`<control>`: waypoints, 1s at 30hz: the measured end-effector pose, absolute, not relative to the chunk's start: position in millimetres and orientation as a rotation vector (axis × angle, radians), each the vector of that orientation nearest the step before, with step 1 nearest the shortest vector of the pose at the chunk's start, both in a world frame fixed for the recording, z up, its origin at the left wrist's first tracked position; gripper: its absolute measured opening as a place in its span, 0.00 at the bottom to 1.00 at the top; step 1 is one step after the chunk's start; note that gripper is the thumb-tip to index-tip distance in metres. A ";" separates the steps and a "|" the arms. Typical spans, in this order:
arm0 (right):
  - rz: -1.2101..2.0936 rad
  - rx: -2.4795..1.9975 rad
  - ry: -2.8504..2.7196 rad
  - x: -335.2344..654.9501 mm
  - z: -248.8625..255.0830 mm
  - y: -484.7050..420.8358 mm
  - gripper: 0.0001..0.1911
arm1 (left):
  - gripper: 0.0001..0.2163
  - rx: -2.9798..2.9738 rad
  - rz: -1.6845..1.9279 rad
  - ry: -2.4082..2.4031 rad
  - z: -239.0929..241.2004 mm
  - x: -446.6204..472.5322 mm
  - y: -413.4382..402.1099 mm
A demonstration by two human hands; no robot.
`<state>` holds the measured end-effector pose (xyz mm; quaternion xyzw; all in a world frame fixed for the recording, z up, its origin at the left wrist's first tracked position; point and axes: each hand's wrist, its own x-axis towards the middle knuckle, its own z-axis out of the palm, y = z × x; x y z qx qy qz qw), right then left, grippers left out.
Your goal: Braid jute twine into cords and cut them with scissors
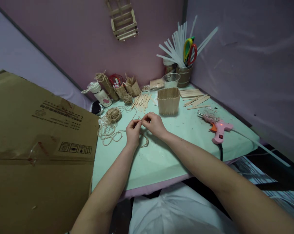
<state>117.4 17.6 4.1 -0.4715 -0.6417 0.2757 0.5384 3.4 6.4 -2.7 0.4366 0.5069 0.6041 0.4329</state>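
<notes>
Both my hands meet over the middle of the pale green table, pinching brown twine between the fingertips. My left hand (133, 130) is closed on the twine, and my right hand (154, 124) grips it just beside. A braided or knotted length of twine (145, 140) hangs below the fingers and curls on the cloth. To the left lies the twine ball (113, 115), with loose loops spread around it. Behind my right hand stands a box of wooden craft sticks (168, 103). The exact spot where the strands cross is hidden by my fingers.
A pink hot glue gun (219, 128) with a lit red light lies at right. Loose craft sticks (198, 101) and a holder of glue sticks and scissors (184, 75) stand behind. A large cardboard box (44, 136) borders the left; a white bottle (99, 94) is at back left.
</notes>
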 end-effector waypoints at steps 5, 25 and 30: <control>0.716 -1.022 -1.536 115.7 8.2 13.2 0.03 | 0.06 0.659 1.222 0.956 9.4 -3.8 7.9; 1.098 -1.083 -1.379 118.0 -0.1 25.3 0.04 | 0.05 1.700 1.312 1.509 3.9 -6.9 1.6; 1.268 -1.010 -1.240 120.5 4.9 22.9 0.07 | 0.05 1.677 1.280 1.497 4.7 -5.5 2.5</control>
